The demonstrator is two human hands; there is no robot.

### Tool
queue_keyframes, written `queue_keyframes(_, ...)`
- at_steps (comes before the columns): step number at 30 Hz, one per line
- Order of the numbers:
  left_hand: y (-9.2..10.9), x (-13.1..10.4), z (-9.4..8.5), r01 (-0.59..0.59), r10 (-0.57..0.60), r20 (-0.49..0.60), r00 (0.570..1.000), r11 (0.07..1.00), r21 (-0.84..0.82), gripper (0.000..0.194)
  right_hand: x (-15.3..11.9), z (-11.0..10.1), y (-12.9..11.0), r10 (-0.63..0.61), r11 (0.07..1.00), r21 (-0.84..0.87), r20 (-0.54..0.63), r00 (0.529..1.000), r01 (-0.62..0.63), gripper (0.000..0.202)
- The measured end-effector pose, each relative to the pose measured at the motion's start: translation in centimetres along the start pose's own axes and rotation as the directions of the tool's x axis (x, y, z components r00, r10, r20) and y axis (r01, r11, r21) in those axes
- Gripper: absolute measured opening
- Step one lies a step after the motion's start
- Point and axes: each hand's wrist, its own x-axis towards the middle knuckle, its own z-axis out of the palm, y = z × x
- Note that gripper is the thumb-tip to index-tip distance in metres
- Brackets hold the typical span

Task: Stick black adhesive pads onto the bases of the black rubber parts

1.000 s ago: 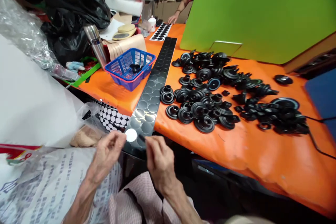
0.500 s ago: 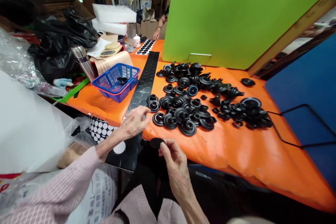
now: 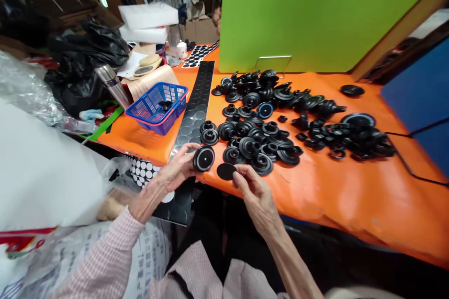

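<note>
My left hand (image 3: 180, 167) is closed around a round black plastic base (image 3: 204, 158), its flat underside with a pale ring turned toward me. In my right hand (image 3: 255, 191), a thin black disc sticker (image 3: 226, 171) is pinched at its edge between thumb and fingers. The disc and the base are apart, side by side over the table's front edge. A long black sheet of round stickers (image 3: 191, 121) lies left of the parts, partly under my left hand. Beyond my hands, a pile of similar black bases (image 3: 249, 147) spreads over the orange table (image 3: 315, 201).
A blue basket (image 3: 157, 121) with a black part inside stands left of the sheet. Behind it are a steel flask (image 3: 111, 85) and black plastic bags (image 3: 91, 51). A green board (image 3: 287, 14) rises at the back. More small black parts (image 3: 361, 138) lie at right.
My left hand has picked up a base from the pile's near left and turned its underside toward me. My right hand has moved up and right with the disc sticker.
</note>
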Motion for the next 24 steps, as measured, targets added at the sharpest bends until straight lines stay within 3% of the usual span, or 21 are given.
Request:
queue_keyframes(2,-0.9,-1.5,0.6,0.072,-0.076,-0.014,0.997,0.98,-0.184,0.037,-0.9,0.0,-0.2,-0.051,0.996,-0.07,0.029,0.998,0.053,0.022)
queue_keyframes(5,-2.3,-2.9,1.3,0.092,-0.101,-0.012,0.995,0.944,-0.317,0.034,-2.2,0.1,-0.6,-0.05,0.995,-0.081,0.038,0.998,0.053,0.029)
queue_keyframes(9,-3.5,-4.1,1.8,-0.003,0.009,0.022,1.0,0.966,-0.257,0.021,-3.2,0.1,-1.7,0.09,0.993,0.08,-0.041,0.995,-0.086,0.023)
queue_keyframes(15,-4.3,-5.3,2.3,-0.024,0.028,0.021,0.999,0.988,-0.155,0.037,-3.8,-0.2,-2.5,0.312,0.908,0.293,0.004,0.95,-0.299,0.033)
queue_keyframes(18,-4.6,-5.8,2.8,-0.004,0.01,0.039,0.999,0.987,-0.159,0.039,-4.1,-0.1,-2.4,0.334,0.889,0.333,-0.004,0.943,-0.313,0.033)
queue_keyframes(24,-5.1,-6.4,3.4,0.032,-0.026,0.034,0.999,0.979,-0.201,0.05,-4.7,0.8,-1.1,0.241,0.942,0.26,-0.079,0.967,-0.213,0.027)
